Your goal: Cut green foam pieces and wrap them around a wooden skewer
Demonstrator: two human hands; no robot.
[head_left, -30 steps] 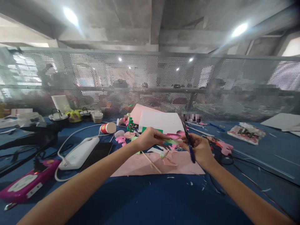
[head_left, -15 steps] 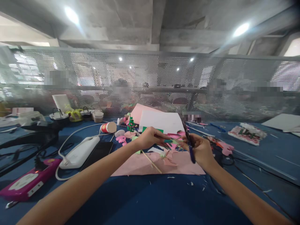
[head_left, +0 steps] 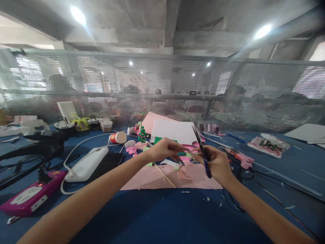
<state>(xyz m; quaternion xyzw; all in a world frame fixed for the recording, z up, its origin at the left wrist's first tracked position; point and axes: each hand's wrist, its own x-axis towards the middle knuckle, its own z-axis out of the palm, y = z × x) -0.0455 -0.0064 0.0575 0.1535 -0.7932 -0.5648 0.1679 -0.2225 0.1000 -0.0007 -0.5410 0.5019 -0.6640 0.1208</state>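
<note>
A grey perforated partition (head_left: 162, 81) stood along the far edge of the blue tabletop (head_left: 157, 217). Pink sheet (head_left: 147, 179) lay flat mid-tabletop, about halfway between the left and right edges; white sheet (head_left: 175, 130) was behind it, toward the far edge. Magenta box (head_left: 27, 200) sat at the near left corner, white device (head_left: 87, 162) and black slab (head_left: 108, 166) side by side farther from the left edge.

Right hand (head_left: 219, 164) was closed around the scissors (head_left: 201, 145), above the pink sheet; blades pointed up toward the far edge, dark blue handle low. Left hand (head_left: 162, 150) had its fingers narrow, tips just beside the right hand's; couldn't tell if it pinched anything. Red and cream cup (head_left: 117, 138) lay on its side, left of the white sheet. Thin stick (head_left: 164, 175) lay slanted on the pink sheet; white flecks (head_left: 208, 199) dotted the tabletop, nearer the near edge.
</note>
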